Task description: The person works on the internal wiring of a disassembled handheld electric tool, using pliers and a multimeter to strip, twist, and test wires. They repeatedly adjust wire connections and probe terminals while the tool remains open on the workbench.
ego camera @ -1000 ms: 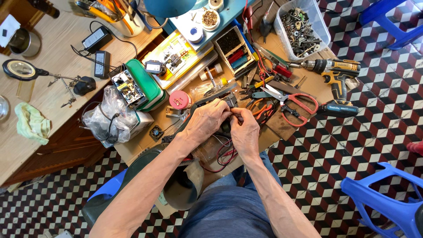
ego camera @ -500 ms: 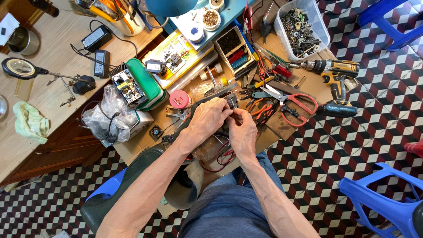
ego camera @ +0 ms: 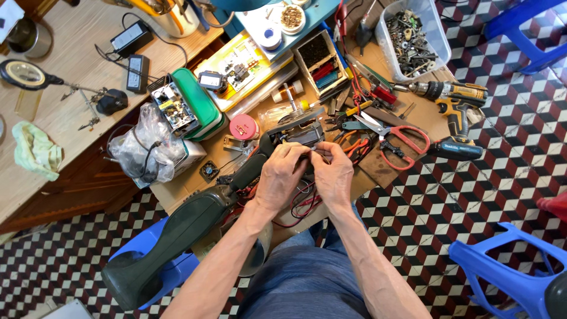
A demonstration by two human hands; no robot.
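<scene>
Since a second ago a long dark-green appliance housing (ego camera: 177,239) has come into view, running from the lower left up toward the hands, where earlier only arms and clutter showed there; both hands sit in nearly the same spot as before. Over on the far left, a pale green cloth (ego camera: 34,150) lies on the wooden bench (ego camera: 65,118), with a magnifier on a stand (ego camera: 26,74) above it and two black power adapters (ego camera: 133,53) further along. Next comes a clear plastic bag of cables (ego camera: 142,150), just beside a green-lidded box with a circuit board on top (ego camera: 186,106). A pink round tin (ego camera: 243,126) sits near the open grey end of the appliance (ego camera: 295,133), which rests on the cardboard-covered worktable (ego camera: 189,186). Now the action: the left hand (ego camera: 283,177) is curled over that open end, fingertips pinched on something small I can't make out. The right hand (ego camera: 335,176) meets it, fingers closed in a pinch on the same little part, touching the left fingertips. Red and black wires (ego camera: 304,204) loop beneath both hands. To the right, red-handled scissors (ego camera: 397,142) lie among pliers, then a cordless drill (ego camera: 452,97), and a clear tub of metal parts (ego camera: 413,35) above. Far right, a blue plastic stool (ego camera: 508,272) stands on the patterned tile floor (ego camera: 460,195).
</scene>
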